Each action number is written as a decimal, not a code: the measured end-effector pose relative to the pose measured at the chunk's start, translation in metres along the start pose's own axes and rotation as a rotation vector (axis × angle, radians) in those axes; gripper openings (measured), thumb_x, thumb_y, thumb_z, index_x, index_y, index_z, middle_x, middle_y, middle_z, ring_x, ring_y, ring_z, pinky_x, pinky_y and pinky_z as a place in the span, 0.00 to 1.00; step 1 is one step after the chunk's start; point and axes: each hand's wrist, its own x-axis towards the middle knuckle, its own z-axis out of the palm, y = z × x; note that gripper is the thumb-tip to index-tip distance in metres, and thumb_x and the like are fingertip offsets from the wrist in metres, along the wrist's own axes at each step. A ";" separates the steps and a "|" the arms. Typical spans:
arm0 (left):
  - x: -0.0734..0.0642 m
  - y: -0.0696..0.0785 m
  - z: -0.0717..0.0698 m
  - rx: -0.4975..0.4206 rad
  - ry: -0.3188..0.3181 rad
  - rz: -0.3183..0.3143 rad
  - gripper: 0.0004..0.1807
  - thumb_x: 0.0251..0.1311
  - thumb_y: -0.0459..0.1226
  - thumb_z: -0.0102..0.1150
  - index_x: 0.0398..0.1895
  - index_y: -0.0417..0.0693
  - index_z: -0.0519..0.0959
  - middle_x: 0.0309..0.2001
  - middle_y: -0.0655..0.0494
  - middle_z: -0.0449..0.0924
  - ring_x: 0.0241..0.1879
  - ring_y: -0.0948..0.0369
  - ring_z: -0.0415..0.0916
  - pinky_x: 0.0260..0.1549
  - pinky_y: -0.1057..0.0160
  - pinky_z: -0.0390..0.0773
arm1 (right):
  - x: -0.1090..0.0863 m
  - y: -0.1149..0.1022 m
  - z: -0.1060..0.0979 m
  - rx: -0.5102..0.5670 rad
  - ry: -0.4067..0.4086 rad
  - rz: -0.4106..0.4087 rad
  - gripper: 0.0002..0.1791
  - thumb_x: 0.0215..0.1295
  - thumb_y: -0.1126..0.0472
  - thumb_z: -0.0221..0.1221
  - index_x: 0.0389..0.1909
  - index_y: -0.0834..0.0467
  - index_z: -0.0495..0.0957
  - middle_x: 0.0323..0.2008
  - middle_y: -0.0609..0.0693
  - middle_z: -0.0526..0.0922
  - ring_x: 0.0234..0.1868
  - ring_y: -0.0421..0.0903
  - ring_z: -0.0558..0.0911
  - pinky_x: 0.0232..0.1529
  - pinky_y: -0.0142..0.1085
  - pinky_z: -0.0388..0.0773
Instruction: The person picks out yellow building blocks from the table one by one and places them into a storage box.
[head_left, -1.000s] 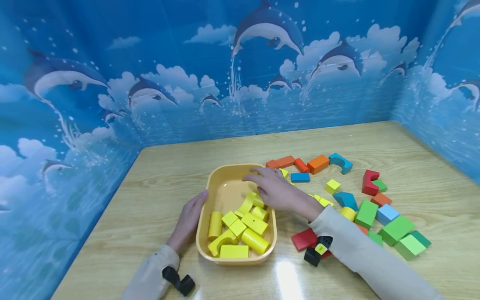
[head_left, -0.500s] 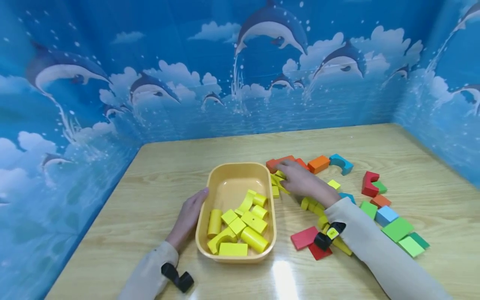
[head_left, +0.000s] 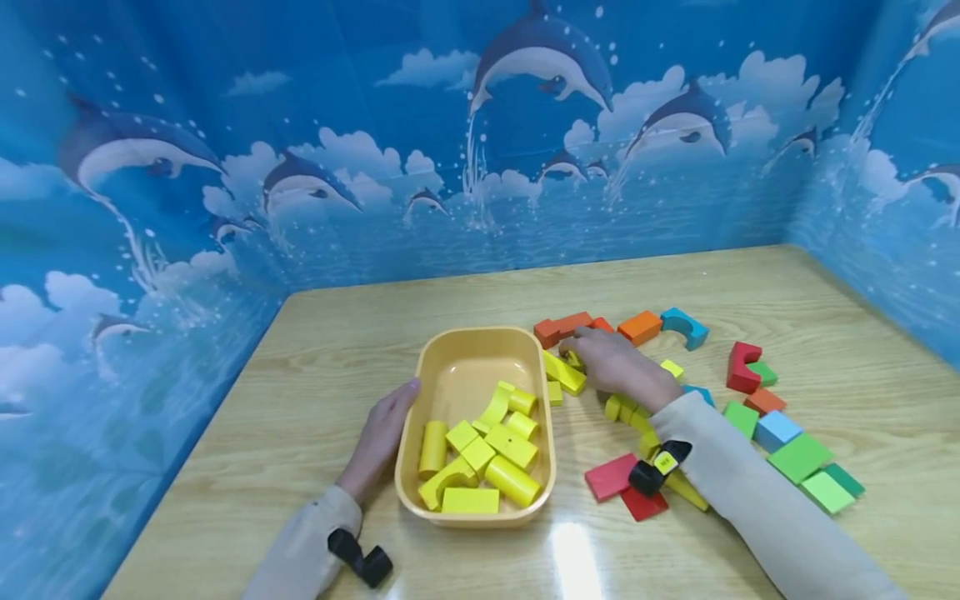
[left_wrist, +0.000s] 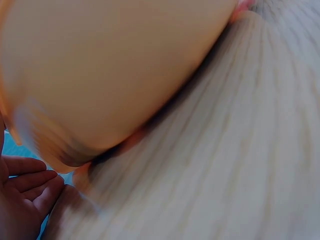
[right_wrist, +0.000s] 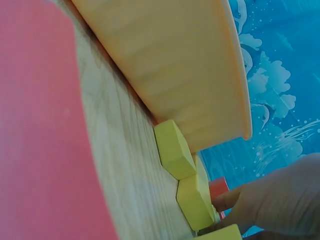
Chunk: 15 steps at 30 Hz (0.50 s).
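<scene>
A cream-yellow plastic tub [head_left: 417, 392] holds several yellow wooden blocks, among them cylinders, arches and a flat rectangular block [head_left: 470, 501]. My left hand [head_left: 384, 427] rests along the tub's left side, fingertips at its rim. In the left wrist view its fingers [left_wrist: 30, 182] lie nearly straight close to the tub's wall. Right of the tub, my right hand [head_left: 609, 360] has its thumb and fingers curled at a small yellow block [head_left: 574, 360], most of which they hide. Beside it on the table lie a longer yellow block [head_left: 564, 372] and a yellow cube [head_left: 554, 393].
Orange blocks [head_left: 573, 322] and a blue arch [head_left: 684, 327] lie behind the right hand. Red pieces [head_left: 611, 477] lie near the right wrist. Green blocks [head_left: 800, 456] and a light-blue block [head_left: 777, 432] spread at right. A dolphin-printed curtain [head_left: 337, 225] borders the table.
My right hand has moved from over the tub's right rim to the yellow blocks beside it, its fingers closing at a small one. The left hand has stayed at the tub.
</scene>
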 end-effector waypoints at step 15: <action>0.002 -0.001 -0.001 0.004 -0.023 -0.048 0.36 0.71 0.58 0.39 0.67 0.37 0.67 0.59 0.38 0.74 0.56 0.47 0.76 0.53 0.54 0.78 | -0.005 -0.007 -0.018 0.054 0.234 -0.112 0.19 0.63 0.71 0.60 0.56 0.59 0.78 0.44 0.57 0.75 0.39 0.52 0.76 0.38 0.43 0.80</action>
